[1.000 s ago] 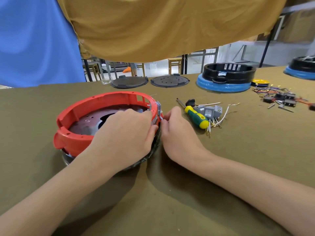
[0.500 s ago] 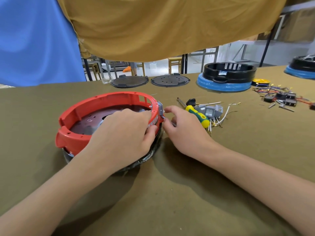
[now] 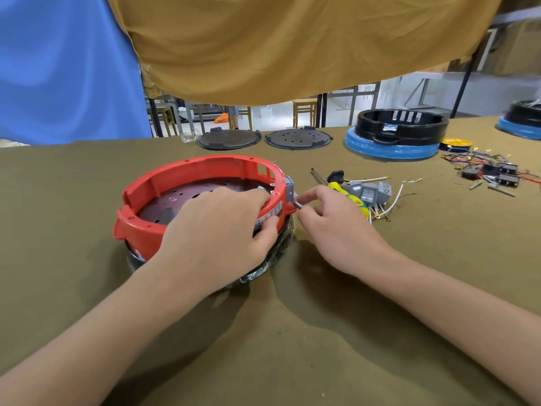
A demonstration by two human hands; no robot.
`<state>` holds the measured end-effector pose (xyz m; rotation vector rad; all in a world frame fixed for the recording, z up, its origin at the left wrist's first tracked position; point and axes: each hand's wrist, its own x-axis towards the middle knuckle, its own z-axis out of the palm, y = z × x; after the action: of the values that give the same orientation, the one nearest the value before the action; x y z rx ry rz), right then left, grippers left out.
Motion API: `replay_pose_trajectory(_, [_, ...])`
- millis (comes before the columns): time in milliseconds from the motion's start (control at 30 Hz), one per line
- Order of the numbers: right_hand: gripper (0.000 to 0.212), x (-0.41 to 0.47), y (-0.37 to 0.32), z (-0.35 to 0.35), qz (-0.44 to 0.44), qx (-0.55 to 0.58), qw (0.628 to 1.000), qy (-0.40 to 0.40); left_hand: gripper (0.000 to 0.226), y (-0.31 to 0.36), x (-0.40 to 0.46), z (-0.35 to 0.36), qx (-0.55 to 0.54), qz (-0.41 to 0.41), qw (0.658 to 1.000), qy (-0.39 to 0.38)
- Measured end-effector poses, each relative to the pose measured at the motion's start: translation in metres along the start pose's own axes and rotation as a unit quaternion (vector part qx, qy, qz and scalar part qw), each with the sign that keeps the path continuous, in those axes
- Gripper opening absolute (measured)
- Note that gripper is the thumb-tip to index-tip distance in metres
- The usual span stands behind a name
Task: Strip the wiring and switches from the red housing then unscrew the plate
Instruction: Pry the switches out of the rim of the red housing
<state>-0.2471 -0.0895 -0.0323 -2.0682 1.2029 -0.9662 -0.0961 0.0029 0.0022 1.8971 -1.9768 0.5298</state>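
**Switch pinched at the rim of the red housing**

The red housing point(image 3: 202, 200) is set on the olive-covered table point(image 3: 322, 332), and its right rim is clasped by the left hand point(image 3: 216, 232), fingers curled over the wall and thumb pressed outside. Just right of the housing, a small grey switch point(image 3: 289, 190) on its outer wall is pinched by the right hand point(image 3: 333, 227). Further right of the housing lie a yellow-green screwdriver point(image 3: 348, 197) and removed grey switches with wires point(image 3: 371, 194).
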Motion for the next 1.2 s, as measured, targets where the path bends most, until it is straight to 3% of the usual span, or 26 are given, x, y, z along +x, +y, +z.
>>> replay_pose_trajectory(233, [0.018,-0.004,-0.006,0.01,0.02,0.028,0.999,-0.023,0.04,0.003,0.002,0.003,0.033,0.004,0.999,-0.008])
replay_pose_trajectory(400, [0.02,-0.006,-0.009,0.01,-0.008,-0.043,0.998,-0.052,0.047,0.002,0.003,0.003,0.034,0.002,0.999,-0.008])
replay_pose_trajectory(567, [0.02,-0.004,-0.009,0.012,0.011,-0.008,0.999,-0.043,0.044,0.001,0.004,0.004,0.04,0.015,0.999,-0.014])
replay_pose_trajectory(967, [0.024,0.004,-0.011,-0.009,-0.082,-0.071,0.991,-0.072,0.042,-0.003,0.005,0.001,0.06,0.049,0.996,-0.032])
replay_pose_trajectory(1200, [0.03,0.003,-0.011,-0.008,-0.058,-0.075,0.993,-0.065,0.046,0.0,0.003,0.002,0.07,0.03,0.997,-0.011])
